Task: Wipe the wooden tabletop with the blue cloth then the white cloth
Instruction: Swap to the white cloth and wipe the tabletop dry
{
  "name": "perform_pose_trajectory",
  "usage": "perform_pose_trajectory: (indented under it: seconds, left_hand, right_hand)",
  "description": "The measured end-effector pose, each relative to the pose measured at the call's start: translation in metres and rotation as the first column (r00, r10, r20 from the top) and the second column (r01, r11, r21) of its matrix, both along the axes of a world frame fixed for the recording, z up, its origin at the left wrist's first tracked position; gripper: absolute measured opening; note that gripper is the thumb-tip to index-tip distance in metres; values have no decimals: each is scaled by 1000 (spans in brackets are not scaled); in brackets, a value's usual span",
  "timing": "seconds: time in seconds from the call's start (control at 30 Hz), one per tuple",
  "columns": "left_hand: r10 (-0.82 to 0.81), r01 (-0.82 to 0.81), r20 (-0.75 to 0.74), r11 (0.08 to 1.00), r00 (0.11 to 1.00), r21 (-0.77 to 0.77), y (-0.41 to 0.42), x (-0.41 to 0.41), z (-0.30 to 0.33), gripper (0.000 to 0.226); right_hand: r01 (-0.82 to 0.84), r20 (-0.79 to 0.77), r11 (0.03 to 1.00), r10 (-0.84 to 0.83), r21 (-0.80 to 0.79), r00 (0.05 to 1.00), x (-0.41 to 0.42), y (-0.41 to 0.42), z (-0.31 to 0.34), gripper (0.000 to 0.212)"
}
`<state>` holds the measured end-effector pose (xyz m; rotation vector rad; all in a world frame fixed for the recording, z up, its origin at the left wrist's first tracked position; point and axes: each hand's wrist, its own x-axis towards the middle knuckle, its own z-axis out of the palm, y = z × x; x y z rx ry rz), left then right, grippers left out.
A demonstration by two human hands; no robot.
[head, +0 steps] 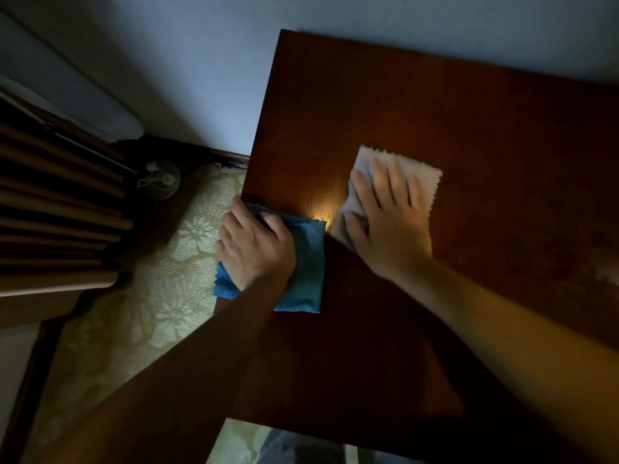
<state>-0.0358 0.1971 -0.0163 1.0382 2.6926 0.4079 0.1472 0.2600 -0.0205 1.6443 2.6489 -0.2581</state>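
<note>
The dark wooden tabletop fills the right and middle of the head view. A folded blue cloth lies at the table's left edge, partly hanging over it. My left hand lies on the blue cloth with its fingers curled over the cloth and the table's edge. A white cloth with a zigzag border lies flat nearer the middle of the table. My right hand presses flat on it with fingers spread and straight. A bright spot of light shows on the wood between the two cloths.
A patterned yellowish carpet lies left of the table. Dark wooden slatted furniture stands at far left. A pale wall runs behind the table. A small round object sits on the floor near the wall.
</note>
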Motion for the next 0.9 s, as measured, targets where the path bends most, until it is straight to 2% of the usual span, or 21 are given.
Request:
perform_pose_trajectory:
  seconds: [0.07,0.17,0.27,0.5,0.67,0.9]
  left_hand:
    - [-1,1,-3,1000,1000,9,-1,0,0,59]
    - [-1,1,0,1000,1000,13,-1,1,1,59]
    - [-3,3,2,1000,1000,14,-1,1,2,58]
    - [-2,3,-23,999,1000,46,-1,2,1,59]
    - [-23,24,-16,999,1000,49,-3,1,0,56]
    - [-35,36,-24,997,999,63,-3,-1,0,54]
  right_hand:
    - [-5,-22,1000,5,-23,1000,6,-43,0,68]
    - [-46,-29,998,47,33,998,13,-101,0,67]
    - [-57,3,997,56,60,998,16,-125,0,65]
    - [-127,-35,989,130,75,991,16,-95,-2,68]
    - [-68,-23,998,68,3,997,11,-56,-2,70]
    - [16,5,1000,-16,1,1000,7,-68,-2,72]
